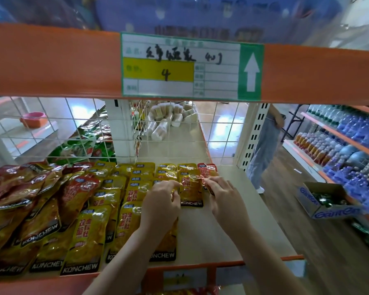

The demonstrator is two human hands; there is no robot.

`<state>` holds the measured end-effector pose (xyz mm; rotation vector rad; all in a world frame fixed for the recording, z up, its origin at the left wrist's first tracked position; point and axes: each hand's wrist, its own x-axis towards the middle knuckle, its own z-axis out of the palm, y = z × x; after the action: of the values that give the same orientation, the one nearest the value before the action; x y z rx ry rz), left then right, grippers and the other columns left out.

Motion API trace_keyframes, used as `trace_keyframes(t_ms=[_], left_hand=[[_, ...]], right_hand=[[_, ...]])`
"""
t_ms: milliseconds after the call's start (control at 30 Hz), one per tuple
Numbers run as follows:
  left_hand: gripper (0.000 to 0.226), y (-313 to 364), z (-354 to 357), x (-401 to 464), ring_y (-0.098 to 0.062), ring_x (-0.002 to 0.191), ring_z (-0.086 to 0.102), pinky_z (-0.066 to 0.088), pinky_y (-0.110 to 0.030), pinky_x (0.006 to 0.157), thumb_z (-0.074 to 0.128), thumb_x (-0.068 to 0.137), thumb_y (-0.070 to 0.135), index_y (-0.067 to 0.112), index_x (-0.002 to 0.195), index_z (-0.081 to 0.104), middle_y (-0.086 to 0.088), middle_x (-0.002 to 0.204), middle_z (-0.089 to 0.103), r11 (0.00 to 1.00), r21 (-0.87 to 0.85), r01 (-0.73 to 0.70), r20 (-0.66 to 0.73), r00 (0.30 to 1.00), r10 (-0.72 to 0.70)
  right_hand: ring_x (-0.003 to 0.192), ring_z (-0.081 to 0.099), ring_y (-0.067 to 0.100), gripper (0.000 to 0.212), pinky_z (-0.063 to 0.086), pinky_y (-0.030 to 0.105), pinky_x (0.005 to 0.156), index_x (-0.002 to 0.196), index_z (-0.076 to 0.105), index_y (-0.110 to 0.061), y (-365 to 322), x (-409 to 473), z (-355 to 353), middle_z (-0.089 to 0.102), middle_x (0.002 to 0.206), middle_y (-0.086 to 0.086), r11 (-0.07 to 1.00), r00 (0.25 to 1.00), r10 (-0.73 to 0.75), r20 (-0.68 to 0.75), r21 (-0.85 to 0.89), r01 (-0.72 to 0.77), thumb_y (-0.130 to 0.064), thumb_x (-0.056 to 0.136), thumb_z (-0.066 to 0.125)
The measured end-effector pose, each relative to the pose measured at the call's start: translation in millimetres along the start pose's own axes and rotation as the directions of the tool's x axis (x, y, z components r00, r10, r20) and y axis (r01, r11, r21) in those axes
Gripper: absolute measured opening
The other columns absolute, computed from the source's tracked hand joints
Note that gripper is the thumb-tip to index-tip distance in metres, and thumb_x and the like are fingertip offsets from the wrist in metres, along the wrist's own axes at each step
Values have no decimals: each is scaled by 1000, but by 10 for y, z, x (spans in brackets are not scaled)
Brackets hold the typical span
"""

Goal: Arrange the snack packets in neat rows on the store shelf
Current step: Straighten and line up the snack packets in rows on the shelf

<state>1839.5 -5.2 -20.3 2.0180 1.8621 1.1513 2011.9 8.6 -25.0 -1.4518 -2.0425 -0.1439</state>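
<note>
Head view: yellow packet (190,189) lies flat on shelf board (228,220), front of the rightmost yellow row, black KONCHEW band toward the front edge. L hand (161,202) has curled fingers at the packet's left edge, apparently pinching it; exact contact partly hidden by the knuckles. R hand (223,198) pinches the lower edge of a red packet (208,173), which sits just right of the yellow row, near the wire mesh back (168,133).

Yellow rows (136,188) to the left overlap like shingles, fairly straight. Far left a mixed red/yellow heap (30,201) is still jumbled. Right part of the board is bare.

Step in hand (judgement): squaring up the right-end column, starting a red row beside the yellow. Task approx. half done; the heap is not yet sorted.

Next move calls for: sliding both packets parallel, edges touching w/o overlap sideways, then drawing from the heap. Glossy film likely slips, so light press.

Surroundings: orange beam w/ price tag (179,67) above; person (264,145) standing in aisle; bottle racks (345,137) at right.
</note>
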Motion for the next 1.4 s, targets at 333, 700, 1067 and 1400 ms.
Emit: trace_keyframes(t_ms=[333, 700, 1067, 1400], left_hand=[[24, -11, 15, -20, -11, 109, 55, 39, -15, 88, 53, 90, 11, 18, 110, 65, 2, 112, 65, 999, 23, -33, 2, 999, 33], [22, -14, 5, -16, -11, 108, 56, 42, -18, 89, 53, 91, 9, 16, 107, 66, 1, 110, 66, 999, 1, -32, 3, 999, 32], [21, -12, -8, -27, -10, 107, 56, 46, -19, 89, 53, 92, 10, 17, 106, 66, 1, 108, 66, 1000, 3, -29, 11, 1000, 29], [22, 17, -47, -27, -10, 101, 58, 50, -25, 87, 51, 92, 10, 17, 106, 67, 2, 104, 67, 999, -37, -36, 30, 999, 37]], right_hand=[[105, 60, 26, 51, 52, 40, 83, 120, 65, -13, 105, 53, 44, 64, 117, 2, 985, 989, 139, 41, -108, -134, -1, 72, 76], [105, 61, 34, 50, 50, 42, 89, 116, 65, -3, 206, 56, 195, 64, 117, 12, 994, 991, 108, 81, -29, -106, 8, 68, 74], [131, 44, 26, 69, 33, 39, 111, 129, 57, -8, 214, 63, 184, 51, 139, 8, 993, 975, 115, 188, -14, -114, 20, 65, 48], [114, 57, 30, 43, 43, 37, 100, 115, 67, -8, 179, 53, 39, 60, 127, 7, 970, 964, 203, 173, 99, -222, 10, 79, 52]])
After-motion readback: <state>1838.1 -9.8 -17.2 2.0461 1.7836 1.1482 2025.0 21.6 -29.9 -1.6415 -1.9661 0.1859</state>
